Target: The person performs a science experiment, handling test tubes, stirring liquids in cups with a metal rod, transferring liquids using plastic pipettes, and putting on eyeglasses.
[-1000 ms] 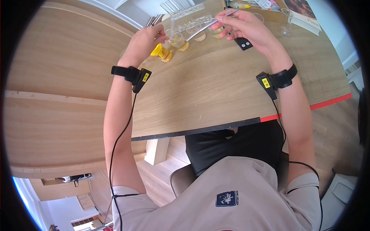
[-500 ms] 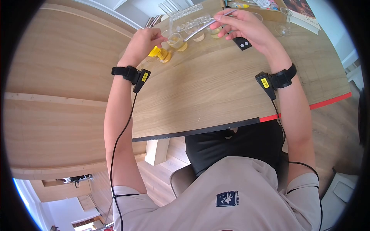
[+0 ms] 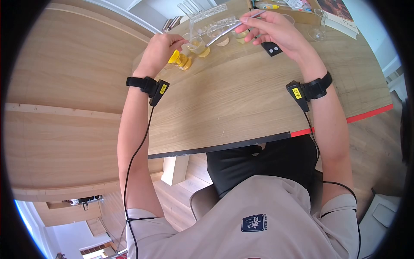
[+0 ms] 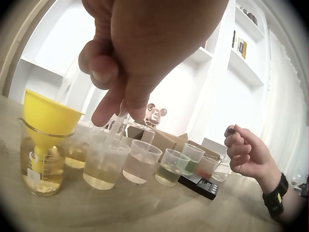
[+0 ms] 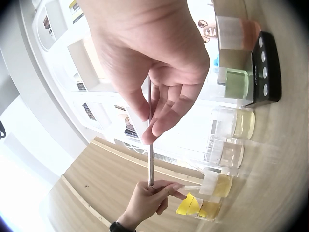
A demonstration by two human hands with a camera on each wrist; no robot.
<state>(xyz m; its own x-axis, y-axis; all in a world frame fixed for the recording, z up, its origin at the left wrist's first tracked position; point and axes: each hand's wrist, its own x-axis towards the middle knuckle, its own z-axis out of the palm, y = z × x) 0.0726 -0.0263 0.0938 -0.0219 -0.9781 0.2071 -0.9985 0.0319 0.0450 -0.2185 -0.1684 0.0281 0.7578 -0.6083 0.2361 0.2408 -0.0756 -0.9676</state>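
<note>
My left hand [image 4: 120, 63] pinches a thin translucent stick [image 4: 115, 126] between thumb and fingertips. The stick's lower part stands inside a clear plastic cup [image 4: 107, 166] with pale yellow liquid at the bottom. Beside that cup, a yellow funnel [image 4: 50, 116] sits in a glass beaker [image 4: 42, 169] holding amber liquid. My right hand [image 3: 276, 32] holds a slim silver metal rod [image 5: 151, 164] between thumb and fingers, its other fingers loosely bent. The rod slants above the cups in the head view, its lower end overlapping the area beside the yellow-liquid cup.
More cups stand in a row, among them one of green liquid [image 5: 236, 83] and one of orange liquid [image 5: 250, 35]. A black device [image 4: 199, 186] lies by them. Behind are a clear rack [image 3: 211, 14], a cardboard box [image 3: 302, 17], a glass flask [image 3: 318, 30] and a book [image 3: 338, 17].
My left hand has shifted slightly at the cup, its fingertips a little higher and further forward. My right hand and the metal rod stay almost still.
</note>
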